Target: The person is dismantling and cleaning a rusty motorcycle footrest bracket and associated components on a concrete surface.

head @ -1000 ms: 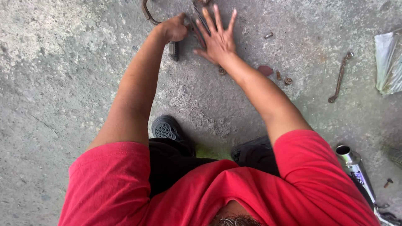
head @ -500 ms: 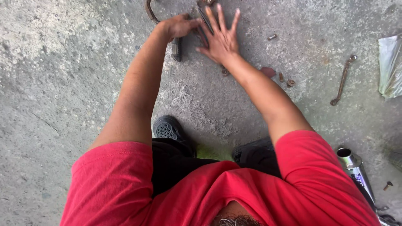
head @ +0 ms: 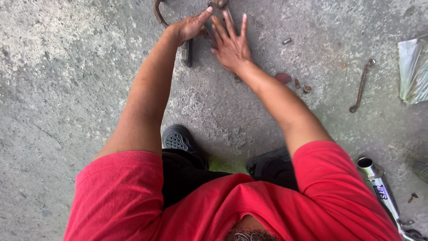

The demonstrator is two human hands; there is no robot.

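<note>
My left hand (head: 189, 27) reaches to the top of the view and lies over a dark-handled tool (head: 187, 54), whose handle sticks out below the palm; its fingers point toward the right hand. My right hand (head: 229, 42) is flat on the concrete with fingers spread, pressing on a rusty metal part (head: 218, 5) that is cut off by the top edge. A curved rusty piece (head: 157, 12) lies just left of my left hand. What the tool's tip touches is hidden under the hands.
A rusty wrench (head: 361, 87) lies at the right, with small rusty bolts (head: 303, 85) and another bolt (head: 286, 41) near my right forearm. A clear plastic bag (head: 412, 69) sits at the right edge, a chrome pipe (head: 379, 185) at lower right. My dark shoes (head: 178, 138) stand below.
My left hand has loosened from a fist, its fingers now stretched toward the right hand. The right hand's fingers have drawn a little closer together. Both stay at the same spot.
</note>
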